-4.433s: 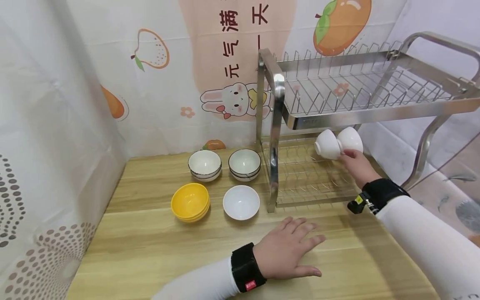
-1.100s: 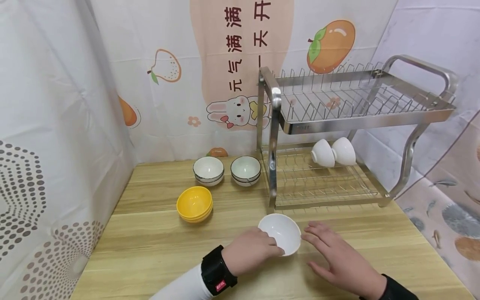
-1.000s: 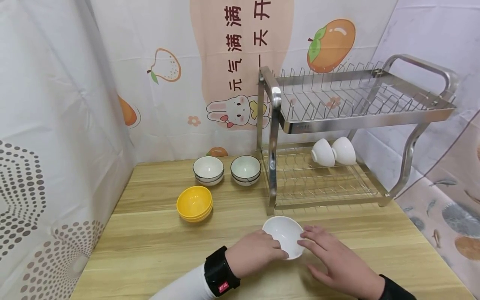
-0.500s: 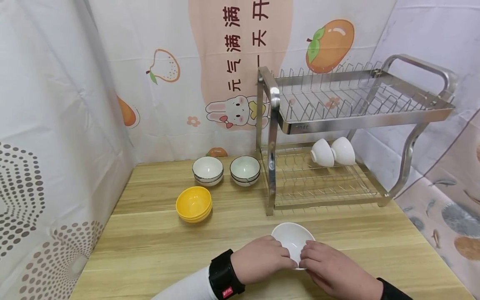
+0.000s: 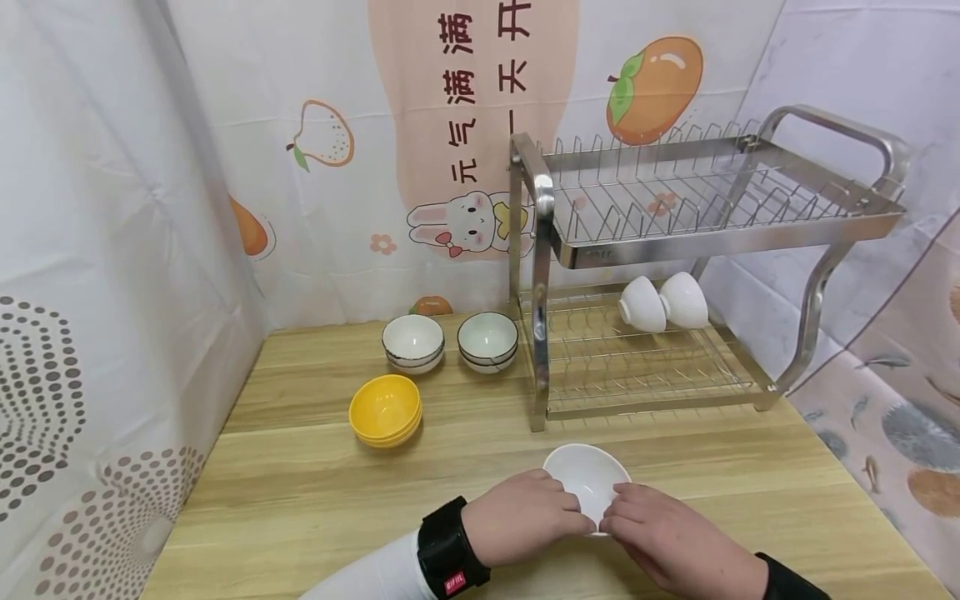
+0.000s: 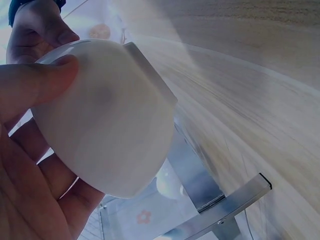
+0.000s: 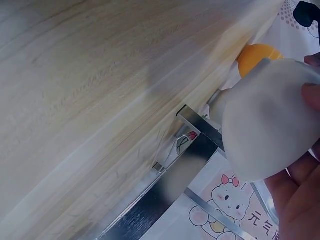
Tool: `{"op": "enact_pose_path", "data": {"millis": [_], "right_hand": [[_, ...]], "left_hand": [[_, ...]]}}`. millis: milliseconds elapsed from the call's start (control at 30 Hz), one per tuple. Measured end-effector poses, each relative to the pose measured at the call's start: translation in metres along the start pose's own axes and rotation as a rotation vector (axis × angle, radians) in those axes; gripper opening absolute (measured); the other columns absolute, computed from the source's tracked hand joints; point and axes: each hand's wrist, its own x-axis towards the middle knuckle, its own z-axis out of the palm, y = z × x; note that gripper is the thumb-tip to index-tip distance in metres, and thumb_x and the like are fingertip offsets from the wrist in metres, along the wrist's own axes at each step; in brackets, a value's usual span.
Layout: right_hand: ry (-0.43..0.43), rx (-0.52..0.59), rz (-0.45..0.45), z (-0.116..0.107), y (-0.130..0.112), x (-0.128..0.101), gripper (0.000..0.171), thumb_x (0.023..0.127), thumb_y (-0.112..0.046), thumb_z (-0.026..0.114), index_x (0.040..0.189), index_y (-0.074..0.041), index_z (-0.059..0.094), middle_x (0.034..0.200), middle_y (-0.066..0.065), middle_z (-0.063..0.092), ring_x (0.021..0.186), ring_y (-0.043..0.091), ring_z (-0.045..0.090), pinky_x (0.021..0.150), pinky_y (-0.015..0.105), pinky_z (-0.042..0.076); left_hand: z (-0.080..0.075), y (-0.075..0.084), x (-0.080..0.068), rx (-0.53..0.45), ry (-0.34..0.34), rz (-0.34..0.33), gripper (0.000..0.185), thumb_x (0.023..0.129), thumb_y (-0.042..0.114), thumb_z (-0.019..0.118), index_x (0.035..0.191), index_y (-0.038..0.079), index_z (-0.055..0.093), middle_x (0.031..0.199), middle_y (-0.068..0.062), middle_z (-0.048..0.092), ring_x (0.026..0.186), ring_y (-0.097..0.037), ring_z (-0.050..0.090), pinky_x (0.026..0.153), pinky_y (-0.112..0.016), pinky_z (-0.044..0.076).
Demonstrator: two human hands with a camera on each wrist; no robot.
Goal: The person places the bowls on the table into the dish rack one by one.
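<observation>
Both hands hold one plain white bowl [image 5: 583, 473] in front of the dish rack, at its near rim. My left hand [image 5: 525, 518] grips the left part of the rim, fingers over the inside. Close beside it, my right hand [image 5: 678, 540] pinches the right part, the two hands' fingertips nearly meeting. In the left wrist view, the left thumb [image 6: 45, 82] presses the outer wall, and the bowl's foot appears raised off the wood. From the right wrist view, the same bowl [image 7: 267, 122] hides part of the right-hand fingers.
A two-tier steel dish rack [image 5: 720, 246] stands behind right. On its lower tier, two white bowls [image 5: 684, 301] lie on their sides. Behind left are stacked yellow bowls [image 5: 384, 408], black-rimmed white bowls [image 5: 412, 340] and black-rimmed pale green bowls [image 5: 487, 337] on the wooden table [image 5: 300, 500].
The right hand has released a white bowl in the rack and come forward. The left hand has taken the table's white bowl, brought it nearer and rightward; the right hand has joined on its rim.
</observation>
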Motion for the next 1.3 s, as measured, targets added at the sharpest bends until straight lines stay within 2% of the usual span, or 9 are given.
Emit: {"op": "enact_pose_path", "data": {"millis": [167, 333, 467, 600, 667, 733, 867, 1100, 1300], "right_hand": [[-0.015, -0.016, 0.03, -0.003, 0.003, -0.001, 0.035, 0.108, -0.025, 0.031, 0.1, -0.02, 0.065, 0.099, -0.017, 0.061, 0.101, 0.01, 0.061, 0.103, 0.028, 0.041], [0.035, 0.0, 0.106, -0.007, 0.009, 0.0, 0.031, 0.108, -0.026, 0.034, 0.101, -0.018, 0.063, 0.099, -0.013, 0.061, 0.098, 0.011, 0.063, 0.108, 0.026, 0.038], [0.095, -0.054, 0.283, -0.015, 0.015, 0.001, 0.028, 0.107, -0.031, 0.041, 0.101, -0.015, 0.063, 0.099, -0.006, 0.066, 0.094, 0.017, 0.067, 0.091, 0.031, 0.052], [0.087, 0.042, 0.616, -0.029, 0.022, 0.006, 0.014, 0.097, -0.015, 0.063, 0.109, -0.007, 0.062, 0.102, 0.01, 0.069, 0.088, 0.027, 0.068, 0.067, 0.043, 0.057], [0.088, 0.175, 0.777, -0.037, 0.031, 0.01, 0.024, 0.092, -0.005, 0.066, 0.115, -0.001, 0.06, 0.106, 0.015, 0.068, 0.09, 0.022, 0.066, 0.068, 0.039, 0.056], [0.112, 0.323, 0.902, -0.042, 0.043, 0.015, 0.025, 0.099, -0.005, 0.057, 0.122, 0.006, 0.056, 0.112, 0.023, 0.066, 0.095, 0.013, 0.064, 0.073, 0.03, 0.055], [0.199, 0.525, 0.98, -0.046, 0.078, 0.024, 0.03, 0.104, -0.008, 0.048, 0.124, 0.014, 0.051, 0.117, 0.027, 0.061, 0.098, -0.007, 0.052, 0.08, 0.013, 0.045], [0.192, 0.8, 1.094, -0.039, 0.14, 0.039, 0.048, 0.108, -0.023, 0.038, 0.137, 0.016, 0.036, 0.136, 0.027, 0.046, 0.108, 0.003, 0.048, 0.092, 0.022, 0.04], [0.176, 0.847, 1.188, -0.022, 0.178, 0.055, 0.051, 0.108, -0.022, 0.036, 0.14, 0.018, 0.03, 0.143, 0.03, 0.038, 0.12, 0.022, 0.043, 0.1, 0.035, 0.035]], "left_hand": [[0.0, -0.001, 0.002, 0.012, -0.008, -0.01, 0.022, 0.096, 0.029, 0.063, 0.117, 0.036, 0.067, 0.096, 0.024, 0.062, 0.082, 0.004, 0.052, 0.076, -0.014, 0.037], [-0.002, -0.003, 0.005, 0.016, 0.08, -0.081, 0.036, 0.096, 0.033, 0.064, 0.131, 0.027, 0.061, 0.123, 0.013, 0.062, 0.114, -0.006, 0.055, 0.105, -0.025, 0.039], [-0.005, -0.009, 0.004, 0.004, 0.224, -0.17, 0.059, 0.093, 0.048, 0.065, 0.142, 0.018, 0.051, 0.143, -0.001, 0.05, 0.133, -0.018, 0.044, 0.117, -0.033, 0.026], [-0.004, -0.014, 0.005, 0.001, 0.29, -0.221, 0.067, 0.093, 0.058, 0.058, 0.145, 0.016, 0.047, 0.149, -0.005, 0.044, 0.139, -0.021, 0.038, 0.119, -0.034, 0.022], [-0.002, -0.014, 0.007, 0.006, 0.281, -0.23, 0.07, 0.093, 0.062, 0.054, 0.146, 0.017, 0.046, 0.15, -0.005, 0.042, 0.139, -0.022, 0.037, 0.119, -0.035, 0.023], [0.002, -0.014, 0.01, 0.014, 0.254, -0.234, 0.073, 0.093, 0.066, 0.051, 0.148, 0.018, 0.044, 0.152, -0.004, 0.04, 0.14, -0.022, 0.036, 0.118, -0.037, 0.025], [0.006, -0.012, 0.017, 0.011, 0.19, -0.228, 0.076, 0.092, 0.07, 0.047, 0.15, 0.021, 0.04, 0.154, -0.004, 0.038, 0.14, -0.023, 0.036, 0.117, -0.04, 0.026], [0.012, -0.009, 0.036, 0.037, 0.123, -0.206, 0.073, 0.093, 0.073, 0.041, 0.15, 0.026, 0.041, 0.154, -0.001, 0.035, 0.142, -0.022, 0.032, 0.117, -0.04, 0.026], [0.018, -0.006, 0.048, 0.034, 0.067, -0.205, 0.075, 0.094, 0.074, 0.034, 0.153, 0.029, 0.035, 0.157, 0.001, 0.033, 0.143, -0.022, 0.031, 0.117, -0.04, 0.027]]}}
